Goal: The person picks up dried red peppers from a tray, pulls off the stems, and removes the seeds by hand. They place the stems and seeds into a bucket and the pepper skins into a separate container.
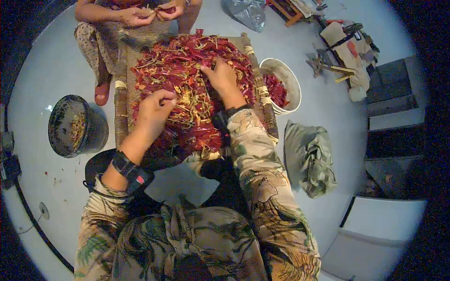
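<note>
Two containers stand on the pale floor beside our work: a white bucket to the right, just beside the wooden frame, holding a layer of red chillies, and a dark bucket to the left, where we see a scatter of yellowish stems and scraps; the picture is too small to tell more. Between them lies the tray, a mat bounded by two wooden poles, heaped with the pile of dried red chillies mixed with pale stalks. Our right hand reaches forward with the sleeve stretched out, palm down on the heap, the fingers spread narrowly and pressed into the chillies; whether they grip one we cannot tell. Our left hand is held nearer to us, wrist bent, with a dark band on the forearm, fingers curled and pinched together at the tips on a small chilli at the edge of the pile. Across the tray another person's hands are closed together over something red. A crumpled grey sack lies on the floor to the right, near the frame.
</note>
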Demonstrator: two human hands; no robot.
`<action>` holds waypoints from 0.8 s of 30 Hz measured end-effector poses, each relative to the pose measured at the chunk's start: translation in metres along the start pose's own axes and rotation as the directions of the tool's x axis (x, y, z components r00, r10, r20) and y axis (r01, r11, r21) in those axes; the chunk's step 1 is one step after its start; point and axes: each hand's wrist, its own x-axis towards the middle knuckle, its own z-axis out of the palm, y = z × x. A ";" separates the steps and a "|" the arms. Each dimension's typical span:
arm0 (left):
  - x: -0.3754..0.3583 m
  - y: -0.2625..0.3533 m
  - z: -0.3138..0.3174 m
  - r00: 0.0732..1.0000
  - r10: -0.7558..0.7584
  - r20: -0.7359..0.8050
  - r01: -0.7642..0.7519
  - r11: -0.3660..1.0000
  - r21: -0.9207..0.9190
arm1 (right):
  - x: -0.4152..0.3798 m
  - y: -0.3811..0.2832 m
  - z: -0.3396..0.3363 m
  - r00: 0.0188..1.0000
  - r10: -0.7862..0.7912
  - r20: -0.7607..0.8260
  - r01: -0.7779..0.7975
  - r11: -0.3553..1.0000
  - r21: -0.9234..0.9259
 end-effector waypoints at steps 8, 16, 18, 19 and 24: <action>-0.007 0.020 -0.009 0.993 0.114 0.010 -0.113 0.991 -0.077 | -0.041 0.001 0.000 0.955 -0.290 -0.063 0.285 0.955 -0.078; -0.012 0.016 0.001 0.990 0.086 0.114 -0.080 0.995 -0.056 | -0.096 -0.007 -0.045 0.946 0.120 0.300 -0.323 0.306 0.896; -0.015 0.016 0.005 0.990 0.076 0.117 -0.048 0.974 -0.222 | -0.103 -0.004 -0.043 0.920 0.092 0.380 -0.382 0.004 0.924; -0.016 0.017 0.008 0.990 0.070 0.119 -0.031 0.953 -0.301 | -0.105 -0.002 -0.040 0.907 0.068 0.416 -0.403 -0.150 0.903; -0.012 0.019 0.010 0.989 0.106 0.104 -0.084 0.976 -0.199 | -0.107 -0.002 -0.029 0.867 -0.064 0.494 -0.484 -0.344 0.804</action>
